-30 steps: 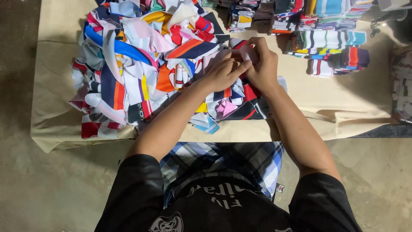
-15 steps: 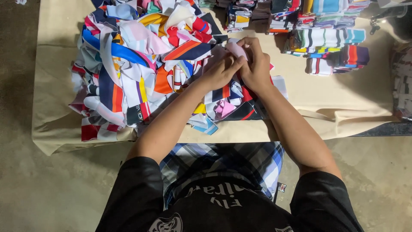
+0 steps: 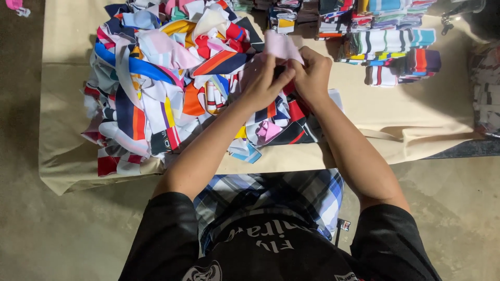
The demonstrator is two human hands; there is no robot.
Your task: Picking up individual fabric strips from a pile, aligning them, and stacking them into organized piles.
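The heap of scraps (image 3: pixel 172 88) is showing as thin, smooth printed cloth with a slight sheen, and the pale pink piece (image 3: pixel 281 46) is looking soft and matt. The tabletop is wearing a matt beige cloth cover (image 3: pixel 396 114), lying creased, while the floor (image 3: pixel 52 234) is looking like rough, dull concrete.

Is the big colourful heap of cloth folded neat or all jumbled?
Jumbled. The loose cloth heap lies crumpled with pieces pointing every way, unlike the folded stacks behind. Both hands pinch a pale pink piece.
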